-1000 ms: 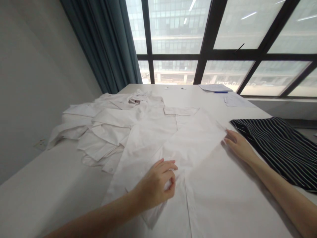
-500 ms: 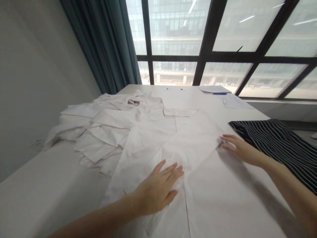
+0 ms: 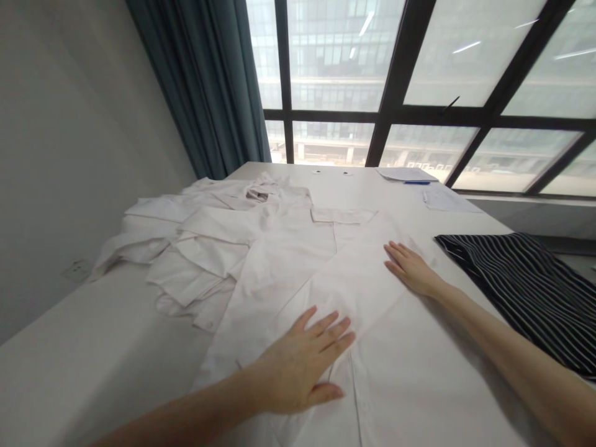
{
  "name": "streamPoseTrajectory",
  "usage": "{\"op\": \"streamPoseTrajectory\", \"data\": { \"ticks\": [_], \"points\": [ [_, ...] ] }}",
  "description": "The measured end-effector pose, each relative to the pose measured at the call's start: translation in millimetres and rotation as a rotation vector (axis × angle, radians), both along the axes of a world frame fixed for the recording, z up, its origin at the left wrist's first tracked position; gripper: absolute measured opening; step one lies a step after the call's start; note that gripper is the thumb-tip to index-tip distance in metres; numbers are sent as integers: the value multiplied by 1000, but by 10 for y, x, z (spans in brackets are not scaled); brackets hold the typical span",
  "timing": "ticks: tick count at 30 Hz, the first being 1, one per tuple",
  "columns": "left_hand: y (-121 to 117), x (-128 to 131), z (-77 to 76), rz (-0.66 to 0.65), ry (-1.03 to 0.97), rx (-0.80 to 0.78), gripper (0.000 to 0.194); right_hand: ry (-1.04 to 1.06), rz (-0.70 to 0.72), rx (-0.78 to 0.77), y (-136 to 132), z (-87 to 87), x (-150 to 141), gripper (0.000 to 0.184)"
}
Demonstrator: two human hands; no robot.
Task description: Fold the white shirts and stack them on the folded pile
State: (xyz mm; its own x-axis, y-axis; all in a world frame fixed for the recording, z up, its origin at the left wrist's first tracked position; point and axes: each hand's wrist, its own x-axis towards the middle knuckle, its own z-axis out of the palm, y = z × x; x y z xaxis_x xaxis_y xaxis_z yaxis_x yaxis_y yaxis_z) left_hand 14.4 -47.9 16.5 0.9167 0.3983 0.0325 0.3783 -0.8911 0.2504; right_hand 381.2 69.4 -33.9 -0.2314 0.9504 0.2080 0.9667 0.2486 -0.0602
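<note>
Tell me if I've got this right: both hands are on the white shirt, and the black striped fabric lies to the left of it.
Not quite: the black striped fabric lies to the right of the white shirt, as the head view shows. The left hand and right hand are both on the shirt, as you said.

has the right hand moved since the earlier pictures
Yes. Judged against the striped cloth, the right hand has shifted left, away from the cloth's near corner, and now lies flat on the white garment.
</note>
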Motion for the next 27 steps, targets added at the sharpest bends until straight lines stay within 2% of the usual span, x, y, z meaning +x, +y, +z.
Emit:
{"op": "streamPoseTrajectory", "data": {
  "ticks": [5, 9, 13, 15, 18, 27],
  "points": [
    [-9, -17, 14, 1, -42, -60, 70, -39, -87, 7, 205, 2, 207, 58],
    [13, -16, 55, 6, -70, -88, 63, -52, -131, 29, 338, 60, 182, 53],
    [104, 5, 27, 155, -150, -55, 44, -74, -68, 33, 456, 87, 24, 52],
    [147, 1, -14, 212, -139, 13, 46, -79, -27, 19, 522, 70, -48, 52],
    [169, -31, -56, 199, -51, 83, 53, -75, -45, 4, 649, 24, -74, 53],
    [146, -72, 13, 155, -28, 60, 59, -71, -174, 0, 1093, -25, 111, 55]
  ]
}}
